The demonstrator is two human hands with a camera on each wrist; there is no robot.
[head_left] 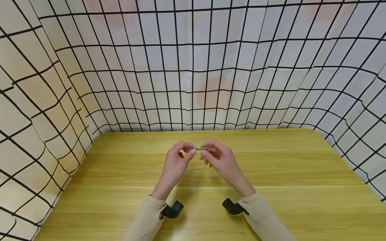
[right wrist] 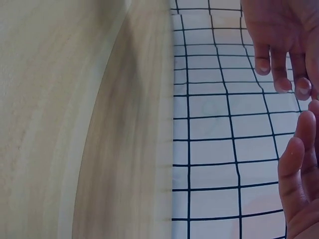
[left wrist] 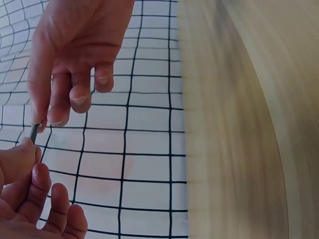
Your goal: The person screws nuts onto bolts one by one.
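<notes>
A small, slim metal rod [head_left: 199,149] is held roughly level between my two hands, raised over the table. My left hand [head_left: 176,161] pinches one end with thumb and index finger. The other end sits between the thumb and index finger of my right hand [head_left: 223,162]. In the left wrist view a short dark length of the rod [left wrist: 34,132] shows between the two sets of fingertips; its ends are hidden by them. The right wrist view catches the other fingers of the right hand [right wrist: 301,184] at the frame's edge, with the rod out of sight.
Beneath the hands lies a wood-grain table [head_left: 120,187]. White cloth with a black grid [head_left: 169,80] surrounds its back and sides. Each beige sleeve has a black wrist camera mount [head_left: 172,210] at its cuff.
</notes>
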